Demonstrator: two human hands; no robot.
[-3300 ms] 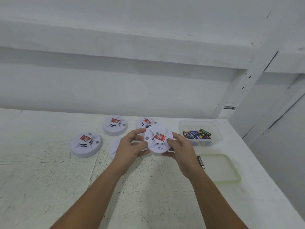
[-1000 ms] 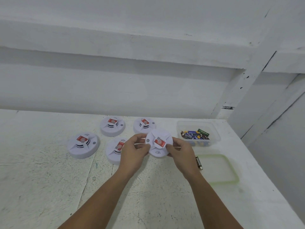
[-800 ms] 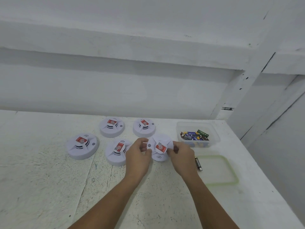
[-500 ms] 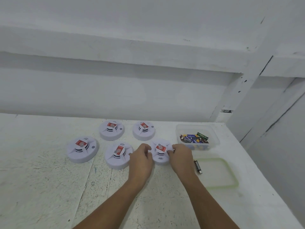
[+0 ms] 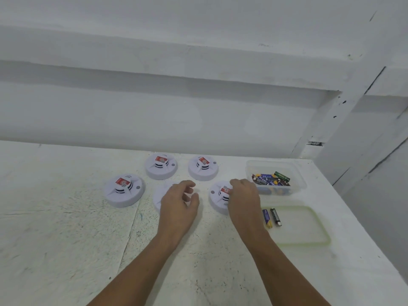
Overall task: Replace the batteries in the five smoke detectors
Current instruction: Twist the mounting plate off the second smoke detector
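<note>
Five round white smoke detectors with red labels lie on the white table. One sits at the left (image 5: 123, 190), two at the back (image 5: 161, 166) (image 5: 203, 168). A fourth (image 5: 159, 195) is mostly hidden under my left hand (image 5: 178, 202), which hovers with loosely curled fingers and holds nothing. The fifth detector (image 5: 217, 196) stands on the table, and my right hand (image 5: 242, 195) lies against its right side with relaxed fingers. Two loose batteries (image 5: 271, 217) lie just right of my right wrist.
A clear plastic box (image 5: 295, 173) holding several batteries stands at the back right. Its green-rimmed lid (image 5: 302, 226) lies flat in front of it. The table's right edge runs close by, and a white wall rises behind.
The detector that both hands held in the air has come down onto the table. My left hand has let go and drawn left over the neighbouring detector. A second loose battery is in sight.
</note>
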